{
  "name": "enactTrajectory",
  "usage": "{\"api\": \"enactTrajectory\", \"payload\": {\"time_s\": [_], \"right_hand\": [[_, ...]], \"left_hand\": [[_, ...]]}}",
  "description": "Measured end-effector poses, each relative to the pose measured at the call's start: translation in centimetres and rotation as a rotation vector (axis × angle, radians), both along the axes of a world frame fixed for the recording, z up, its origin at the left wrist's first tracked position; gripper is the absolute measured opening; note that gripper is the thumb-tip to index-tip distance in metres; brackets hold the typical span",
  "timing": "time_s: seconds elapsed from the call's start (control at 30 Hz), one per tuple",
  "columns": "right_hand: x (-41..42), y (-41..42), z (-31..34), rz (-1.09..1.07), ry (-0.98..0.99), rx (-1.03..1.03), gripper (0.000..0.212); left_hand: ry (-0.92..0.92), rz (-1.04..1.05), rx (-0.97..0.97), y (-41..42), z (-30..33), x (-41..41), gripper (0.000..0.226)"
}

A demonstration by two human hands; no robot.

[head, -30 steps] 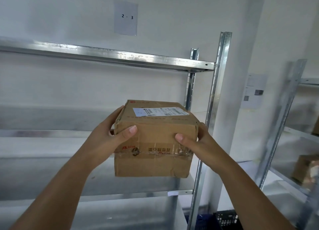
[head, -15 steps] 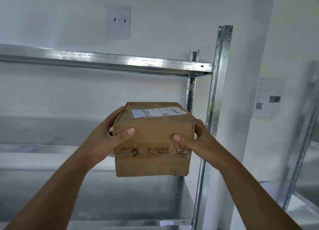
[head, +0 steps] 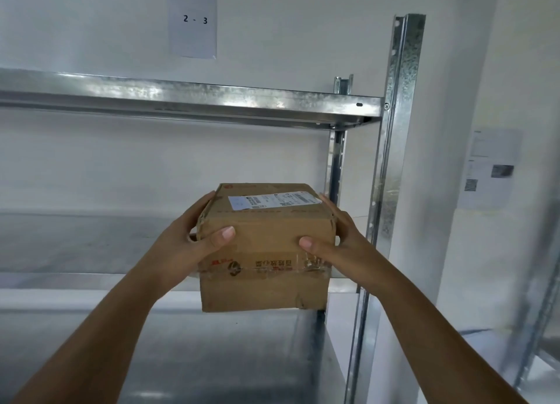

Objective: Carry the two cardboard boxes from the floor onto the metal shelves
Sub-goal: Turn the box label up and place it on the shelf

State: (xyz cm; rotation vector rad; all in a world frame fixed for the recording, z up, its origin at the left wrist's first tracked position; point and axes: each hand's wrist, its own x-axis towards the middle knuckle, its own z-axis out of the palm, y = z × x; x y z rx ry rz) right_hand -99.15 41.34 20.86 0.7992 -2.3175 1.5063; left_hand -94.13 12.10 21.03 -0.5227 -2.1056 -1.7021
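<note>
A brown cardboard box [head: 266,270] with a white shipping label on top and clear tape across its front is held up in the air before the metal shelves. My left hand [head: 188,240] grips its left side, thumb on the front face. My right hand [head: 336,240] grips its right side, thumb also on the front. The box hangs at the level of the middle shelf [head: 91,243], near that shelf's right end and in front of its edge. A higher shelf [head: 188,97] runs above. Only one box is in view.
A galvanised upright post [head: 394,149] stands just right of the box. A paper sheet marked "2 - 3" [head: 192,22] is on the white wall. Another printed sheet [head: 491,167] hangs on the right wall. A second rack's post [head: 536,328] shows at the far right.
The view has swung left and up, so the right rack and its box have left the frame. The held box has come a little higher relative to the middle shelf; both hands keep the same grip.
</note>
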Motion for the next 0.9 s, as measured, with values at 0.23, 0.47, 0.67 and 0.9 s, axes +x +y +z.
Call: {"api": "enactTrajectory", "payload": {"time_s": [0.23,0.47,0.67,0.9], "right_hand": [[-3.2,-0.9,0.2,-0.021,-0.012,-0.061,0.1],[-6.8,-2.0,0.5,-0.027,-0.051,-0.127,0.107],[-9.9,-3.2,1.6,-0.043,-0.066,-0.155,0.088],[-12.7,-3.2,0.9,-0.09,-0.106,-0.165,0.073]], "left_hand": [[-0.013,0.002,-0.012,-0.4,0.7,-3.8,0.047],[-0.035,-0.023,-0.004,-1.4,1.5,-7.8,0.047],[-0.059,-0.004,-0.018,-1.5,2.1,-11.7,0.086],[-0.135,0.038,-0.057,-1.4,1.2,-16.0,0.125]]}}
